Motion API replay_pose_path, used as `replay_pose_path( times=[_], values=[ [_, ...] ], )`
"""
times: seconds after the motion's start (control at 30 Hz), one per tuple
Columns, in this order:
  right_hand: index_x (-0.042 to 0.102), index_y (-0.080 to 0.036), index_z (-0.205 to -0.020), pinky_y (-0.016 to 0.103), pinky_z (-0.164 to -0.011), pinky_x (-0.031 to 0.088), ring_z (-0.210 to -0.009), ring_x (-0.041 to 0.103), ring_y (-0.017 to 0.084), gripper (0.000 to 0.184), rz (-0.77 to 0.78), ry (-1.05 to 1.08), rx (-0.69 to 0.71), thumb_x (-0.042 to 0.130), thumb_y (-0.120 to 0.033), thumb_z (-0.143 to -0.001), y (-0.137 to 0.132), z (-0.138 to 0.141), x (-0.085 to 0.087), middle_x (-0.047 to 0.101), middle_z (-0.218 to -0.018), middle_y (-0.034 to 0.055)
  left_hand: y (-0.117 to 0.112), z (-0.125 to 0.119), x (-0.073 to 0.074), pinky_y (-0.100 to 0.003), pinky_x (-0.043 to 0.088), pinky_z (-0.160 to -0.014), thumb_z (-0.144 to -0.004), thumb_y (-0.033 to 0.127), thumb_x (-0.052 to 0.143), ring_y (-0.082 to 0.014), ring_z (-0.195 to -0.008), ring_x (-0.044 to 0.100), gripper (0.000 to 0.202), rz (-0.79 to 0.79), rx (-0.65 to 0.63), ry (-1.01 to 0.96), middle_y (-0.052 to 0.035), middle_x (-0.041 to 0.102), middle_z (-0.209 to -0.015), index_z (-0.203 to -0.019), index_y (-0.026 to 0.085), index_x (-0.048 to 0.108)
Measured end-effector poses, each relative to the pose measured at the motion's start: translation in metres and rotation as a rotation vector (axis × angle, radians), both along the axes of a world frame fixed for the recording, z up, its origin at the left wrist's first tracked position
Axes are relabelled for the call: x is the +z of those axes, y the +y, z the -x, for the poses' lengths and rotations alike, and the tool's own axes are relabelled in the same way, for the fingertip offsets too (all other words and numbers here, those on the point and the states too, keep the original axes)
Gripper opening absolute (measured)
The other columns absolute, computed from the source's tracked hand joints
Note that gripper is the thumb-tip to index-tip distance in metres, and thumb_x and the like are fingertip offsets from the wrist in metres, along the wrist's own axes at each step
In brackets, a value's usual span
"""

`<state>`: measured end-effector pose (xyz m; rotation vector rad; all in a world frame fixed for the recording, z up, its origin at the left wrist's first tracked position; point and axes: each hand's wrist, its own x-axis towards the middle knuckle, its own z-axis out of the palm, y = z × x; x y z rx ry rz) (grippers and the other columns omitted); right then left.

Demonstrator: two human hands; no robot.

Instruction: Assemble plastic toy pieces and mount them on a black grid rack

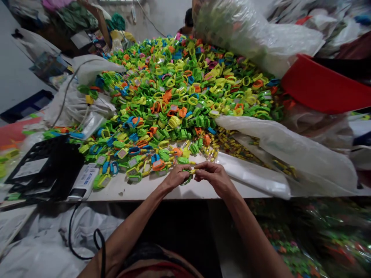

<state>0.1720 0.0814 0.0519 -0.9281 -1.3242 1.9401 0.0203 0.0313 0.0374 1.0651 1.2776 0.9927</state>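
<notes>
My left hand [177, 177] is closed around a green toy watch [186, 180], just above the front edge of the white table [171, 193]. Pinched in the fingertips of my right hand [213, 175] is a small yellow piece [192, 172], which meets the watch between the two hands. Whether the two are joined I cannot tell. Right behind my hands rises a big heap of plastic toy watches [174, 104] in green, yellow, orange and blue. Small yellow tube-like pieces [240, 144] lie in a pile to the right, partly under clear plastic.
Clear plastic sheeting [290, 150] and a rolled white plastic sheet [255, 173] lie on the right. A red basin [327, 85] stands behind them. On the left are black trays [43, 166] and a white box-shaped device [84, 181]. A person [188, 23] is partly visible behind the heap.
</notes>
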Motion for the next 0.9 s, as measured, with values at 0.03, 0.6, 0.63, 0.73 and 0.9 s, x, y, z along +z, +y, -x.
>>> replay_pose_path(
  times=[0.03,0.6,0.63,0.73,0.9],
  values=[
    [0.069,-0.014,-0.072,0.025,-0.056,0.047,-0.052,0.059,0.012,0.029,0.001,-0.008,0.009,0.082,-0.034,-0.055,0.000,-0.001,0.001,0.065,-0.057,0.0015,0.000,0.002,0.001,-0.021,0.020,-0.043,-0.050,0.025,0.042,-0.0076,-0.045,0.029,0.013,-0.012,-0.023,0.016,0.0037,0.037,-0.047,-0.056,0.016,0.048],
    [0.070,-0.013,-0.068,0.026,-0.057,0.051,-0.054,0.063,0.014,0.029,0.046,-0.097,0.041,0.083,-0.035,-0.053,-0.007,-0.006,-0.006,0.067,-0.057,0.0026,-0.006,0.019,-0.006,-0.023,0.021,-0.050,-0.072,0.042,0.054,-0.0082,-0.052,0.030,0.027,0.049,-0.331,0.027,0.0056,0.036,-0.058,-0.071,0.016,0.049],
    [0.070,-0.014,-0.068,0.026,-0.057,0.051,-0.054,0.063,0.014,0.029,0.062,-0.090,0.048,0.083,-0.034,-0.052,-0.007,-0.005,-0.008,0.067,-0.057,0.0023,-0.006,0.021,-0.005,-0.023,0.022,-0.050,-0.073,0.042,0.054,-0.0085,-0.054,0.031,0.027,0.038,-0.349,0.049,0.0054,0.036,-0.059,-0.073,0.016,0.049],
    [0.070,-0.014,-0.069,0.026,-0.058,0.051,-0.054,0.064,0.015,0.031,0.124,-0.061,0.060,0.084,-0.034,-0.050,-0.005,-0.003,-0.014,0.066,-0.058,0.0018,-0.008,0.028,0.001,-0.022,0.024,-0.052,-0.077,0.045,0.054,-0.0089,-0.057,0.033,0.030,0.002,-0.384,0.088,0.0049,0.038,-0.062,-0.078,0.015,0.052],
    [0.070,-0.013,-0.071,0.028,-0.060,0.052,-0.056,0.064,0.015,0.031,0.046,-0.069,0.090,0.082,-0.035,-0.053,-0.001,-0.001,-0.011,0.066,-0.059,0.0024,-0.008,0.034,0.005,-0.022,0.028,-0.055,-0.081,0.047,0.051,-0.0096,-0.059,0.037,0.032,-0.055,-0.402,0.154,0.0043,0.042,-0.065,-0.083,0.016,0.052]
  ],
)
